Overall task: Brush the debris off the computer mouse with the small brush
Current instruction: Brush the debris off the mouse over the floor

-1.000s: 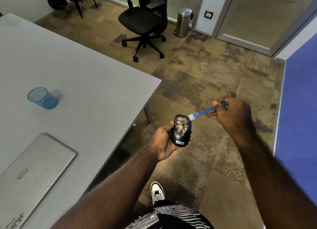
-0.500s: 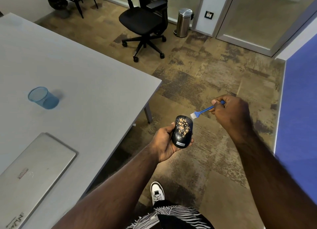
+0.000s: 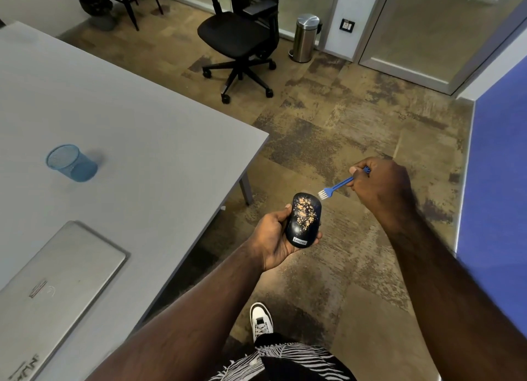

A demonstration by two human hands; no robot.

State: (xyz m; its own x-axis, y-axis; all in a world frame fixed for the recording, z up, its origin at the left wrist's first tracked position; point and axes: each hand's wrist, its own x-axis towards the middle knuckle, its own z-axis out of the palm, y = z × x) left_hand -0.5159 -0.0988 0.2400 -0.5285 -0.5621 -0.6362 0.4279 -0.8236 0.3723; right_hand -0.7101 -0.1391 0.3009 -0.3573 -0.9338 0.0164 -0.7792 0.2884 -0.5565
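The left hand cradles one black computer mouse out past the corner of the grey surface, over the carpeted floor, fingers wrapped under and round its sides; a single patch of orange-tan debris sits on its top, and a Lenovo label shows at the near end. The right hand is clenched round the handle of one small blue brush, whose white bristles point at the mouse's far right edge, just beside it; contact cannot be told from this angle. Compared with a second ago, the bristles have backed slightly away from the mouse, and the debris patch looks unchanged.

On the surface stands one blue mesh cup, tilted in this wide view; nothing can be made out inside it. One closed silver laptop lies at the near left. On the floor beyond are one black office chair, one steel pedal bin with its lid down, and one dark pot at the far left, its contents unclear. One white shoe shows below the hands
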